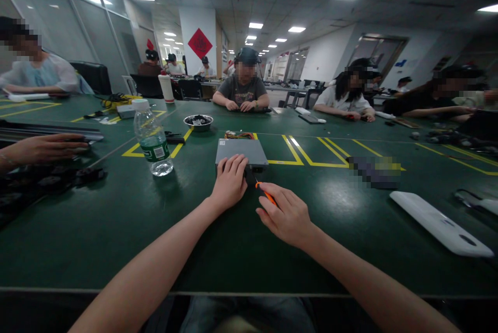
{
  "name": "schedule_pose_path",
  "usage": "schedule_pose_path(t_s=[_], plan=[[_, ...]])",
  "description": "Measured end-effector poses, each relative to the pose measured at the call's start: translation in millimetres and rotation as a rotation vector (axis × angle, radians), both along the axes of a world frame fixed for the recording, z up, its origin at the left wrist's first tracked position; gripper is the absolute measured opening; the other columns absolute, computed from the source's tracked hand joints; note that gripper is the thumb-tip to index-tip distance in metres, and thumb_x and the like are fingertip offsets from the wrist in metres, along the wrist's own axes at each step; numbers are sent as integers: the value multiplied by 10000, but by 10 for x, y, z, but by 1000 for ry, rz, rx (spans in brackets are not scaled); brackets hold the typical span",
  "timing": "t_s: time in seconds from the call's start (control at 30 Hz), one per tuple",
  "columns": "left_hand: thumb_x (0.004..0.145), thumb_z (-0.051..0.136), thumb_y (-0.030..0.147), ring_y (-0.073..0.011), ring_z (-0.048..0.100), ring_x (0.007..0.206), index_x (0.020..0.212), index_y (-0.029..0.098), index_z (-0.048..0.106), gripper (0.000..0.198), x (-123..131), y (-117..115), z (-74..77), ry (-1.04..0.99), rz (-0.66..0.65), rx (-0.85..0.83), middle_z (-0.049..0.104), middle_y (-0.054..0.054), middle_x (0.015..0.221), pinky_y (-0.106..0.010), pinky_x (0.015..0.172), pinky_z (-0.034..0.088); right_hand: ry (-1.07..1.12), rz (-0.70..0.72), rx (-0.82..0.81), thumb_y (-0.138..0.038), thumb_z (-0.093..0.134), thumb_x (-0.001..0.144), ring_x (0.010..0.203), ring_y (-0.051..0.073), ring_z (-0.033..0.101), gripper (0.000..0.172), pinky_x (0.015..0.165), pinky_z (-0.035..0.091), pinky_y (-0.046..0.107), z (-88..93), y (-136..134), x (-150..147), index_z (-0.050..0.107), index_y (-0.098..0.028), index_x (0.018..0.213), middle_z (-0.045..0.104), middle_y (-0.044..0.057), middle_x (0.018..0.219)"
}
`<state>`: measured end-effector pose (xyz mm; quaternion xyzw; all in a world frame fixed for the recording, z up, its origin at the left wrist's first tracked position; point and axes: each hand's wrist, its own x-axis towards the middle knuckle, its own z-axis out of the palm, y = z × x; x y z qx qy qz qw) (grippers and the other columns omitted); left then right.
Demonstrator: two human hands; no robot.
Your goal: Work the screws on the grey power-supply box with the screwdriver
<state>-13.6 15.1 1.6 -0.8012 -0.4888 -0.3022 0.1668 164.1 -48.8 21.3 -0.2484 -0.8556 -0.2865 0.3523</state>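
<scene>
A grey metal computer power supply (251, 151) lies on the green table in front of me, with a bundle of coloured wires (238, 136) at its far side. My left hand (230, 182) grips its near left part, fingers bent over the top. In my right hand (290, 213) is a screwdriver (269, 197) with an orange handle, its fingers closed round it. The thin shaft points at the near face of the power supply, just right of my left hand. Whether the tip touches a screw is too small to tell.
Left of the power supply stands a water bottle (153, 141); behind it is a metal bowl (198, 122) of small dark parts. At the right lies a long white device (439, 221). Another person's hand (50, 149) works over dark parts at the left. Several people sit around the table.
</scene>
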Motion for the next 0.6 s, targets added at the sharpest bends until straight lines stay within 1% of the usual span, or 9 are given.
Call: schedule_pose_path(t_s=[0.1, 0.23, 0.3, 0.33, 0.4, 0.47, 0.53, 0.6], plan=[[801, 416, 190, -243, 332, 1256, 1265, 132, 400, 468, 3, 12, -8, -3, 0, 1, 433, -105, 1334, -426, 1055, 180, -30, 42, -34, -199, 475, 803, 1090, 278, 512, 278, 815, 481, 406, -32, -31, -1, 527, -131, 1067, 546, 202, 1134], [790, 431, 189, -243, 338, 1252, 1265, 141, 399, 478, 6, 14, -12, -7, -2, 1, 436, -103, 1331, -428, 1054, 185, -81, 85, -8, -139, 510, 792, 1028, 232, 537, 364, 799, 486, 349, -81, -37, 27, 519, -187, 1152, 583, 139, 1088], [786, 438, 187, -241, 339, 1251, 1264, 143, 399, 482, 6, 10, -13, -10, -5, 3, 438, -102, 1329, -426, 1056, 184, -76, 81, -6, -151, 548, 791, 1011, 211, 540, 335, 784, 488, 319, -92, -24, 37, 542, -222, 1119, 594, 112, 1079], [785, 440, 187, -241, 339, 1250, 1264, 144, 398, 483, 5, 9, -14, -12, -6, 5, 439, -102, 1328, -426, 1056, 185, -65, 76, -6, -169, 564, 790, 1006, 206, 539, 294, 779, 489, 312, -93, -18, 38, 561, -228, 1078, 595, 107, 1078], [785, 442, 187, -240, 338, 1251, 1265, 146, 396, 484, 2, 7, -15, -13, -8, 6, 437, -102, 1330, -428, 1055, 189, -36, 73, -2, -202, 581, 790, 999, 200, 535, 194, 779, 486, 308, -88, -15, 36, 588, -223, 984, 597, 101, 1063], [786, 441, 188, -239, 337, 1251, 1265, 145, 396, 483, 0, 8, -16, -14, -6, 4, 435, -100, 1331, -426, 1055, 191, -26, 71, 0, -226, 582, 793, 1001, 202, 526, 132, 791, 480, 314, -80, -27, 29, 595, -212, 924, 597, 103, 1040], [786, 440, 187, -240, 336, 1250, 1263, 139, 397, 481, 0, 11, -15, -11, -5, -1, 430, -99, 1336, -425, 1055, 189, -44, 57, 0, -250, 571, 796, 995, 215, 517, 129, 789, 473, 330, -72, -53, 23, 596, -203, 914, 588, 117, 1046], [784, 442, 185, -241, 335, 1250, 1264, 134, 396, 486, 0, 13, -13, -8, -5, -3, 428, -100, 1338, -426, 1054, 188, -81, 35, -18, -290, 545, 799, 957, 235, 515, 173, 753, 470, 352, -67, -84, 18, 598, -192, 932, 571, 140, 1071]])
